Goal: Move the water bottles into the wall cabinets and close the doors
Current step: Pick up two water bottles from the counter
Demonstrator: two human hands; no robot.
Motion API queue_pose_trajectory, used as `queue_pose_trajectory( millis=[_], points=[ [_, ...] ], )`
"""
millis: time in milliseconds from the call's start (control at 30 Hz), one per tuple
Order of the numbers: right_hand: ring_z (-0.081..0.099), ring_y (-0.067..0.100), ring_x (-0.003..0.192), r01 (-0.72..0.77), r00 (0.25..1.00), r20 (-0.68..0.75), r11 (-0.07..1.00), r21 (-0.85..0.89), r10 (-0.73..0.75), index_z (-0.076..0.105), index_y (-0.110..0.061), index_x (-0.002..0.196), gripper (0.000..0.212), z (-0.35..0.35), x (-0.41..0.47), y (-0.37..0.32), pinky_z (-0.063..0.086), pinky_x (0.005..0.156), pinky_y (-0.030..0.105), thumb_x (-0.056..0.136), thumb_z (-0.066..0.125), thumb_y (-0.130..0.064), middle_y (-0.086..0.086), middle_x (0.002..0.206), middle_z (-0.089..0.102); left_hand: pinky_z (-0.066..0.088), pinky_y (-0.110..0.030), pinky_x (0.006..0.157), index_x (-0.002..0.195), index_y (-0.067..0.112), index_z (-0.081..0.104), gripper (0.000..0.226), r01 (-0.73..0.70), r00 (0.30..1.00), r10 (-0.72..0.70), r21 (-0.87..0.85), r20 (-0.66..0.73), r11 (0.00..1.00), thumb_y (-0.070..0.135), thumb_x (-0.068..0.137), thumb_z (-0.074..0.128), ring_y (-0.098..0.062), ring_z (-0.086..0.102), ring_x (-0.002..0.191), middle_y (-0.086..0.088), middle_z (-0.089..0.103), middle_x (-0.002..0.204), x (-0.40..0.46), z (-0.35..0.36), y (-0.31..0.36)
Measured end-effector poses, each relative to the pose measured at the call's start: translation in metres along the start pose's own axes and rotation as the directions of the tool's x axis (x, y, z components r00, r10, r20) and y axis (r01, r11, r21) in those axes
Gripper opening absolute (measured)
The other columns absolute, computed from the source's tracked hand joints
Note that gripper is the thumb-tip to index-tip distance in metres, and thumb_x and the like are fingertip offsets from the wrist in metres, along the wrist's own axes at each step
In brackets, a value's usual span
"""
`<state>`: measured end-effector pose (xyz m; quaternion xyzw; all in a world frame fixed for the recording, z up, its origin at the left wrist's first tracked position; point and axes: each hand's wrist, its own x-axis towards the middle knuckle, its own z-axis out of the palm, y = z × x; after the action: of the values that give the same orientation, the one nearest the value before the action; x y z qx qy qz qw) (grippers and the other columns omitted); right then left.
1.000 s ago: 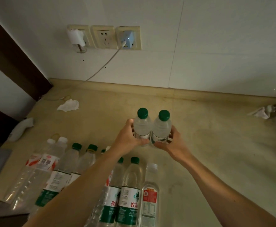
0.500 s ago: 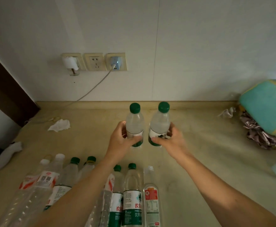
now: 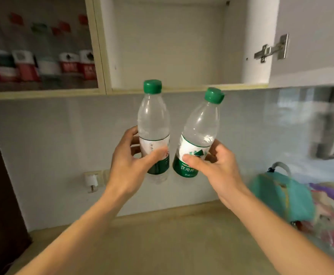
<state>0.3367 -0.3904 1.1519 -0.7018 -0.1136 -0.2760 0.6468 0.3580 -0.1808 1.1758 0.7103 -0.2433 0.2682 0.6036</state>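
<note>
My left hand (image 3: 131, 163) grips an upright green-capped water bottle (image 3: 153, 124) round its label. My right hand (image 3: 215, 165) holds a second green-capped bottle (image 3: 199, 130), tilted to the right. Both bottles are raised in the air just below the wall cabinet (image 3: 168, 90). Its middle compartment stands open with nothing visible inside. The left compartment (image 3: 39, 62) holds several bottles with red and green labels.
The open cabinet door (image 3: 310, 36) with a metal hinge (image 3: 271, 49) hangs at the upper right. A teal bag (image 3: 281, 197) and colourful items lie on the counter (image 3: 162, 241) at the right. A wall socket with a plug (image 3: 91, 179) sits behind my left arm.
Both hands have lifted the two bottles from counter height up toward the cabinet. The view has tilted upward, so the bottles lying on the counter are out of sight.
</note>
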Motion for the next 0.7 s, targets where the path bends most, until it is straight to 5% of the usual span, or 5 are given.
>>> queue_pose_trajectory(
  millis=[167, 333, 567, 700],
  points=[
    [0.073, 0.011, 0.097, 0.202, 0.978, -0.05, 0.978, 0.044, -0.2, 0.069, -0.038, 0.104, 0.049, -0.011, 0.055, -0.106, 0.057, 0.083, 0.035, 0.059, 0.088, -0.046, -0.009, 0.102, 0.077, 0.053, -0.012, 0.071, 0.119, 0.036, 0.061, 0.048, -0.249, 0.968, 0.249, -0.019, -0.029, 0.968, 0.041, 0.078, 0.085, -0.004, 0.069, 0.093, 0.02, 0.072, 0.101, 0.065, -0.005, 0.096],
    [0.073, 0.008, 0.093, 0.316, 0.943, -0.11, 0.949, 0.005, -0.313, 0.068, -0.032, 0.102, 0.051, -0.009, 0.114, -0.172, 0.06, 0.086, 0.041, 0.058, 0.088, -0.049, -0.012, 0.097, 0.077, 0.055, -0.014, 0.07, 0.117, 0.036, 0.059, 0.048, -0.35, 0.933, 0.352, 0.042, -0.075, 0.936, 0.045, 0.078, 0.084, -0.001, 0.068, 0.088, 0.023, 0.07, 0.097, 0.121, -0.004, 0.149],
    [0.071, 0.002, 0.078, 0.212, 0.972, -0.074, 0.969, -0.129, -0.223, 0.067, -0.028, 0.095, 0.041, 0.003, 0.17, -0.174, 0.052, 0.064, 0.024, 0.064, 0.091, -0.039, -0.013, 0.085, 0.075, 0.046, -0.022, 0.064, 0.118, 0.038, 0.052, 0.053, -0.178, 0.968, 0.197, 0.124, -0.156, 0.976, 0.045, 0.076, 0.084, 0.001, 0.06, 0.086, 0.019, 0.062, 0.097, 0.177, 0.001, 0.13],
    [0.071, 0.01, 0.086, 0.182, 0.979, -0.06, 0.97, -0.164, -0.194, 0.069, -0.025, 0.1, 0.039, 0.004, 0.19, -0.157, 0.053, 0.066, 0.027, 0.07, 0.089, -0.04, -0.009, 0.091, 0.075, 0.054, -0.032, 0.08, 0.133, 0.029, 0.053, 0.064, -0.095, 0.985, 0.102, 0.058, -0.137, 0.994, 0.044, 0.078, 0.083, -0.006, 0.062, 0.099, 0.008, 0.066, 0.115, 0.2, -0.003, 0.103]
  ],
)
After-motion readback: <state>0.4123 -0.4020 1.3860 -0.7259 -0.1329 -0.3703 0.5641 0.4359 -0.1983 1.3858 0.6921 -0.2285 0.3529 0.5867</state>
